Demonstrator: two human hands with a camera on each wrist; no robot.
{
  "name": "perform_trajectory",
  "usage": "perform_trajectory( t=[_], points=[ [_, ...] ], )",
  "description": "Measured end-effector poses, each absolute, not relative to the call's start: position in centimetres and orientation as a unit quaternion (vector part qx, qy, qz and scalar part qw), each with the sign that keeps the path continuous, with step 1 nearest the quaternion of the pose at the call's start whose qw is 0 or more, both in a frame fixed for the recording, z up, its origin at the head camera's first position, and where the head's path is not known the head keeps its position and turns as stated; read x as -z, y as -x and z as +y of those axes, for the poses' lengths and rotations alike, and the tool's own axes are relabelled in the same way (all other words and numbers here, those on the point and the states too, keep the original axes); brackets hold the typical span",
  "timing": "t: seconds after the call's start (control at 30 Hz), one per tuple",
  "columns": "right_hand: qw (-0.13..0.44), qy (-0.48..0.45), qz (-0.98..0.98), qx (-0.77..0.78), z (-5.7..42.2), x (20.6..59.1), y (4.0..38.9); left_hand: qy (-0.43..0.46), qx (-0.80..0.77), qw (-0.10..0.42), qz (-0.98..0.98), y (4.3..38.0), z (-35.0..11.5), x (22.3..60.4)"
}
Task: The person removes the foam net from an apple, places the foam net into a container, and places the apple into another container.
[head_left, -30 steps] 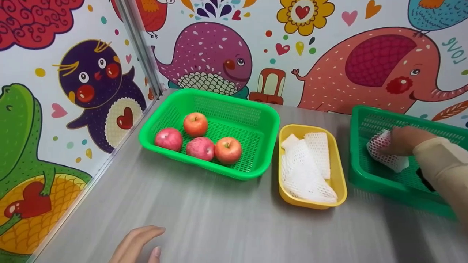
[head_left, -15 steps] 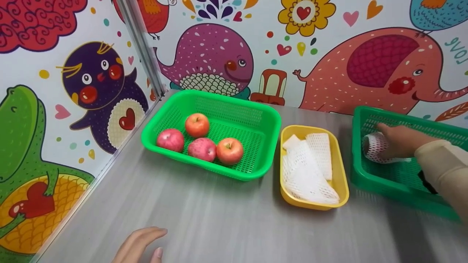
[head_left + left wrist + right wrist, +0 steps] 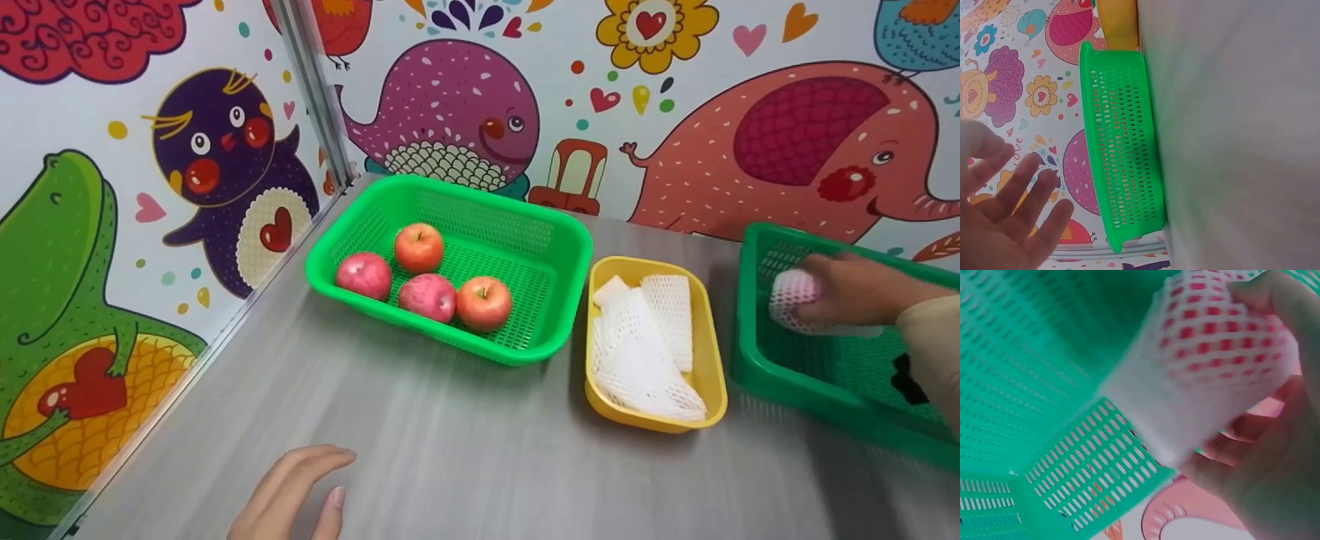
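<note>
My right hand (image 3: 855,292) is inside the dark green basket (image 3: 795,390) at the right, gripping an apple in a white foam net (image 3: 793,296). In the right wrist view red skin shows through the mesh of the netted apple (image 3: 1213,343), with thumb and fingers curled round it and a loose end of the net hanging off. My left hand (image 3: 292,495) hovers over the table at the bottom of the head view, fingers loosely bent, holding nothing. A bright green basket (image 3: 547,352) at the left holds several bare apples, one of them a red-orange apple (image 3: 484,304).
Between the two baskets stands a yellow tray (image 3: 600,397) with white foam nets (image 3: 637,352) in it. Patterned wall panels (image 3: 450,97) close off the back and left of the grey table (image 3: 465,450).
My right hand has shifted and turned slightly within the dark green basket with the netted apple. The head view has swung a little to the left. The left hand keeps its pose.
</note>
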State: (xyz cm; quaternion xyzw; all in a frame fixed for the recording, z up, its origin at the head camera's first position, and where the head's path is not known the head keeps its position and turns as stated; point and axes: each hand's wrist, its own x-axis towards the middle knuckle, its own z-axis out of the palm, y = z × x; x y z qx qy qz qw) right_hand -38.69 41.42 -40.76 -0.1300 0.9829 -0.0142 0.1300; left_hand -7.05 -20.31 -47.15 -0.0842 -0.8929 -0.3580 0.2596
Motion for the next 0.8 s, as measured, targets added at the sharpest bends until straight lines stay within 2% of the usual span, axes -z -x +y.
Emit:
perform_trajectory(
  t=[0.2,0.4,0.8],
  points=[
    [0.043,0.12,0.992,0.011,42.1,38.4,36.6,0.071,0.366,0.219,-0.902,6.8,-20.3,47.1],
    [-0.049,0.108,0.993,0.015,42.5,37.9,33.8,0.104,0.364,0.245,-0.893,7.1,-20.2,47.4],
    [-0.073,0.138,0.98,0.12,41.9,37.7,31.0,0.201,0.323,0.253,-0.89,8.7,-19.3,47.4]
  ],
)
